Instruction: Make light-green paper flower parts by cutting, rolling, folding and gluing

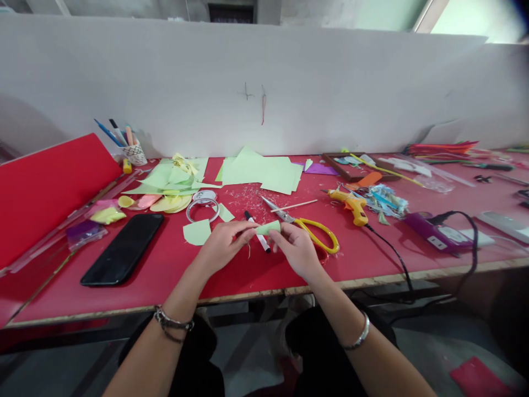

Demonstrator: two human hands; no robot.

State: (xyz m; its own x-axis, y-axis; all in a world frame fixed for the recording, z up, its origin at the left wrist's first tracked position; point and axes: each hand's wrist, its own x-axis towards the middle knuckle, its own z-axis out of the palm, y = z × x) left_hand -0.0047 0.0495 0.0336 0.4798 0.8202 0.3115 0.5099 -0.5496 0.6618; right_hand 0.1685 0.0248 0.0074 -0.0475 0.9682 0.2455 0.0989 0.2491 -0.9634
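Note:
A small light green piece of rolled or folded paper (268,227) is held between both hands above the red table. My left hand (225,242) pinches its left end, and a thin thread hangs below those fingers. The right end is gripped by my right hand (296,245). Just behind and under the hands lies a black and white marker (258,234). Scissors with yellow handles (320,234) rest beside my right hand, a thin wooden stick (294,206) across their blades. Left of the hands are a cut green paper piece (197,232) and a roll of tape (202,208).
A black phone (123,251) lies at the left, near a pen cup (134,153). Green sheets (256,170) are at the back. Rightward are a yellow glue gun (350,206), its black cable, a brown tray (349,175) and a purple device (436,232). The table's front edge (264,295) is close.

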